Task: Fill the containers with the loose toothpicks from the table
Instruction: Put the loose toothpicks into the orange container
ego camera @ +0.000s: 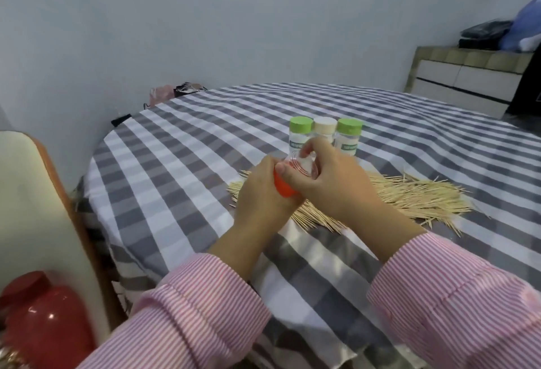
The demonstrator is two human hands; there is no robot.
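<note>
A clear small container (304, 165) with an orange lid (282, 188) lies tilted between my hands above the table. My left hand (260, 193) grips the orange lid end. My right hand (330, 178) grips the clear body, thumb across it. A wide heap of loose toothpicks (415, 196) lies on the checked tablecloth (181, 146) under and to the right of my hands. Behind my hands stand three upright containers: one with a green lid (300, 125), one with a cream lid (325, 125), one more with a green lid (349, 126).
A red jar (44, 316) and a cream chair back (38, 207) are at the near left. A low tiled cabinet (465, 79) with bags on it stands at the far right. Pink bags (164, 95) sit beyond the table's far left edge.
</note>
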